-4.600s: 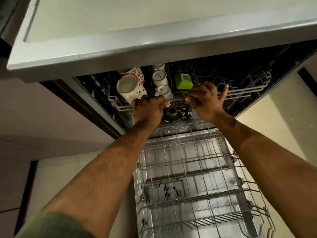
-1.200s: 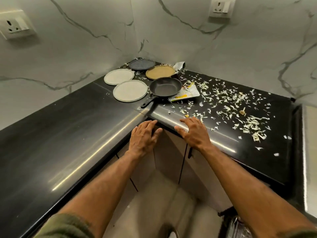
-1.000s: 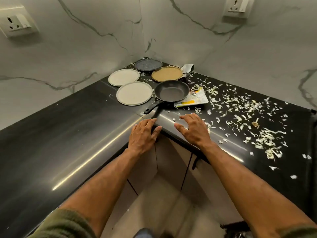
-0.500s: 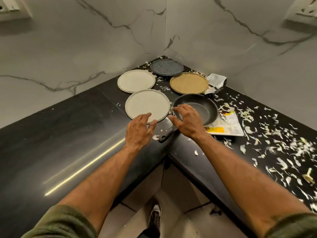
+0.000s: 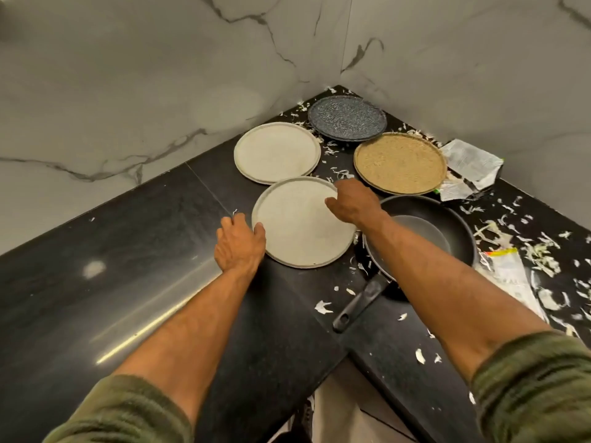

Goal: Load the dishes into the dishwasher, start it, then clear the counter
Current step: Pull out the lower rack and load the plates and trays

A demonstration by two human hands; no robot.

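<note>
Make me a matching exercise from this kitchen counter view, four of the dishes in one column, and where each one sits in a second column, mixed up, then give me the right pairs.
Things:
1. speckled dark blue round plate
2. tan speckled round plate
3. near pale grey round plate
4. black frying pan

Places:
A. under the right forearm, handle towards the counter edge
B. deepest in the wall corner
C. between both hands
D. beside the crumpled white wrapper

Pairs: 1-B, 2-D, 3-C, 4-A
</note>
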